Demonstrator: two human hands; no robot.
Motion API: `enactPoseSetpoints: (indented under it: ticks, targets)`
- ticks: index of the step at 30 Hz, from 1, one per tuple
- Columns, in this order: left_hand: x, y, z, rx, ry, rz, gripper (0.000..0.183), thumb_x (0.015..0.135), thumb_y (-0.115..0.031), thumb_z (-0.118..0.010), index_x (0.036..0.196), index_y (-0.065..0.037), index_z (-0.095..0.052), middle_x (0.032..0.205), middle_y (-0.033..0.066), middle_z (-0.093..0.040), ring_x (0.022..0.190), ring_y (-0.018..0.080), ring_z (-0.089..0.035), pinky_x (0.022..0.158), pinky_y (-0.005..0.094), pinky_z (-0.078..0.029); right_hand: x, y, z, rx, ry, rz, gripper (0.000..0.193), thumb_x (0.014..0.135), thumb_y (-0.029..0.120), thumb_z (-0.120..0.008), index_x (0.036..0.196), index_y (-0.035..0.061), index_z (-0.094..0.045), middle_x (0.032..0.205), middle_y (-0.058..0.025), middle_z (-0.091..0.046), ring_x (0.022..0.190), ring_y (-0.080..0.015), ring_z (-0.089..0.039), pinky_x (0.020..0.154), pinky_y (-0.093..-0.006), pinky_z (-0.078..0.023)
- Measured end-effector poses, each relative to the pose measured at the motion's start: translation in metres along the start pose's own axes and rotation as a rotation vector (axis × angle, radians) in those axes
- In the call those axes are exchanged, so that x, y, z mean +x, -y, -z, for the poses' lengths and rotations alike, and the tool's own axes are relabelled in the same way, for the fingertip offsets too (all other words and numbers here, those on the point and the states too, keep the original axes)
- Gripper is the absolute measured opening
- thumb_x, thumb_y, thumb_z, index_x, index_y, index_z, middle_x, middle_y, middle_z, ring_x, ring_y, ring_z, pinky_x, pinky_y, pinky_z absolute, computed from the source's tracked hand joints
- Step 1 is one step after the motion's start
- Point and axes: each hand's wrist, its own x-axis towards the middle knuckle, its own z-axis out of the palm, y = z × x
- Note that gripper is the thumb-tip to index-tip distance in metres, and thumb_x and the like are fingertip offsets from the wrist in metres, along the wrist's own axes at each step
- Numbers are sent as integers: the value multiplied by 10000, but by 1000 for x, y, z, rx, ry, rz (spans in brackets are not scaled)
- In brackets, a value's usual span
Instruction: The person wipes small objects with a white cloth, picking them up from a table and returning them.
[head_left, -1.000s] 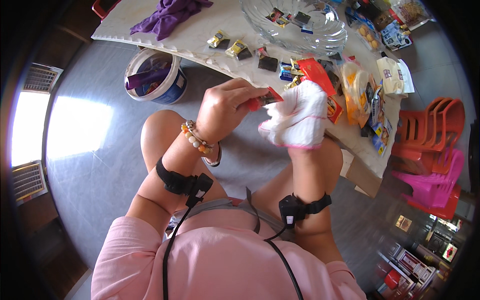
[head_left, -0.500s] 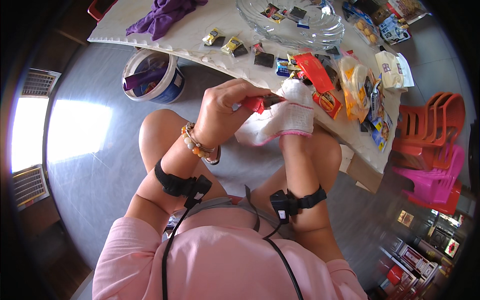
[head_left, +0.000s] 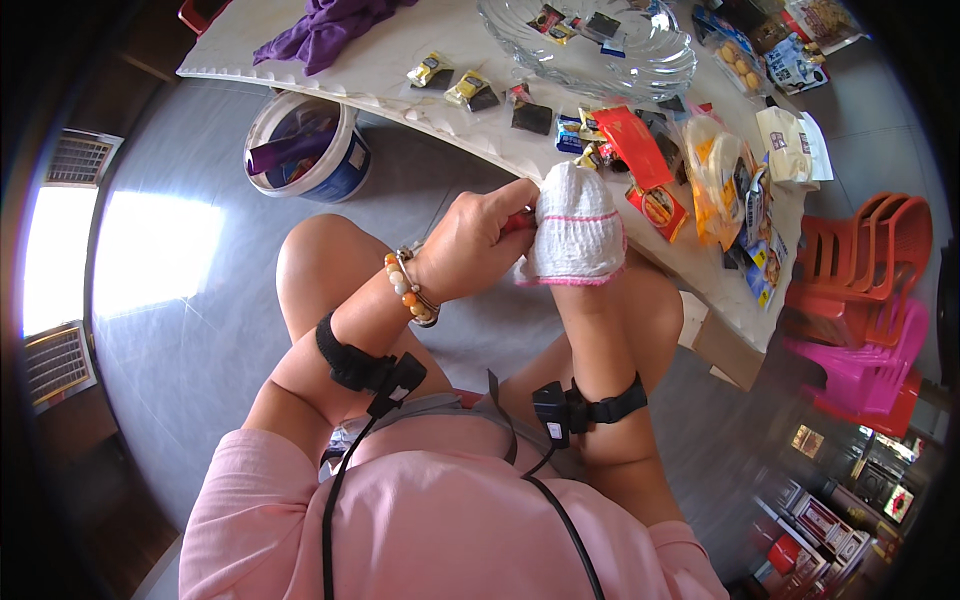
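My left hand (head_left: 475,240), with a bead bracelet at its wrist, is closed on a small red packet (head_left: 519,221). Only a bit of the packet shows; its far end is hidden behind the white cloth. That white knit cloth (head_left: 580,245), striped and edged in pink, covers my right hand (head_left: 572,294) down to the wrist like a mitt. The fingers beneath it are hidden. Both hands meet over my lap, just off the table's near edge. Past them lie a flat red packet (head_left: 637,145) and a red and yellow snack packet (head_left: 658,208).
On the marble-topped table (head_left: 370,75) are a clear glass bowl (head_left: 655,75) with small packets in it, a purple cloth (head_left: 322,32) and several snack bags. A white bucket (head_left: 345,165) stands on the floor at left. Stacked orange chairs (head_left: 868,255) are at right.
My right hand in the cloth has turned upright, and my left hand has moved right against it. Most of the red packet has gone out of sight.
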Motion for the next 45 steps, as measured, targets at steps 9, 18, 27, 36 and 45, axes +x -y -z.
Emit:
enactPoseSetpoints:
  ticks: [9,18,27,36,45]
  targets:
    - [2,-8,7,-489,158,270,157,850,-94,-485,952,23,-463,730,85,-614,646,123,-601,558,242,-483,9,-20,14,-84,-129,-337,128,695,118,-527,791,44,-487,658,-149,-529,624,-322,-549,545,-421,-432]
    - [2,6,4,-565,-43,356,246,893,-223,-442,1009,-16,-510,742,3,-539,605,53,-490,572,193,-430,6,1,4,356,-394,-170,129,728,140,-499,687,22,-465,637,-151,-496,588,-264,-511,504,-351,-360]
    - [3,8,1,-670,276,388,151,859,-161,-494,865,-11,-511,663,16,-546,554,72,-502,499,214,-416,-5,-15,-10,-134,-248,-85,279,625,230,-581,818,44,-501,818,-144,-512,760,-315,-514,656,-392,-426]
    - [9,-4,11,-913,163,490,289,825,-126,-552,1058,-31,-410,830,48,-569,630,99,-570,587,229,-492,-10,-36,-25,864,-231,-511,207,728,218,-529,813,34,-490,717,-126,-509,643,-256,-517,568,-368,-420]
    - [6,17,11,-153,89,179,344,707,-55,-648,1015,-7,-502,726,-11,-575,627,45,-523,565,216,-444,-9,-4,-3,129,-117,70,326,641,172,-600,916,30,-497,840,-151,-541,808,-314,-538,702,-401,-434]
